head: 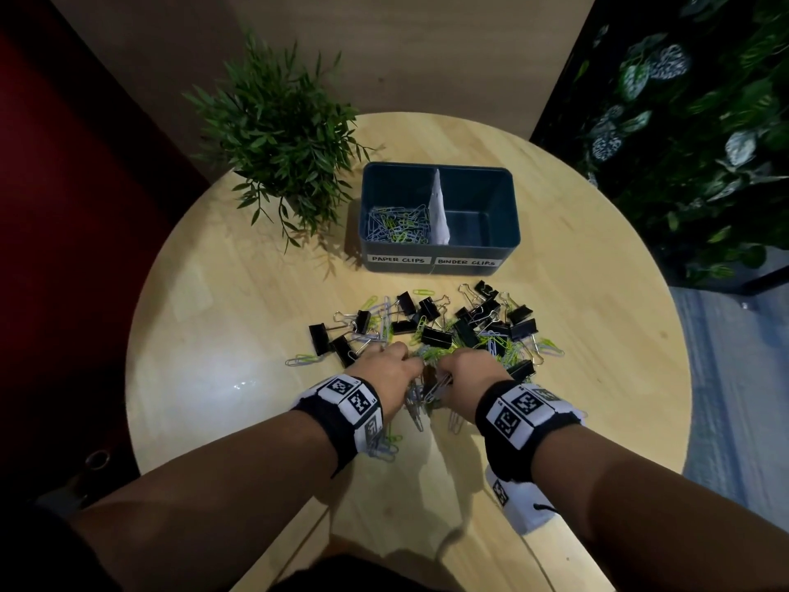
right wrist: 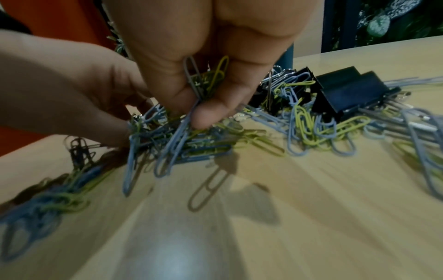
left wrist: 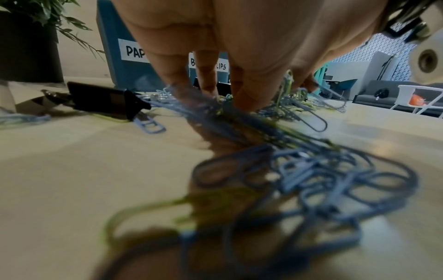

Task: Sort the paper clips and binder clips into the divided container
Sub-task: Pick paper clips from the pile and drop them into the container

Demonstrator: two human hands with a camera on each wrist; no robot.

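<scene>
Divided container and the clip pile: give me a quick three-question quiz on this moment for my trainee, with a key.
1. True or false: the compartment labelled BINDER CLIPS in the divided container already holds binder clips.
2. What is the right hand pinching? A) one black binder clip B) a bunch of paper clips C) the white divider
3. Fill in: the potted plant stands to the ___ of the container as the head camera sees it.

Key
1. False: that side is bare, and the black binder clips lie on the round wooden table.
2. B: blue and green paper clips; the left hand gathers more beside it.
3. left
</scene>
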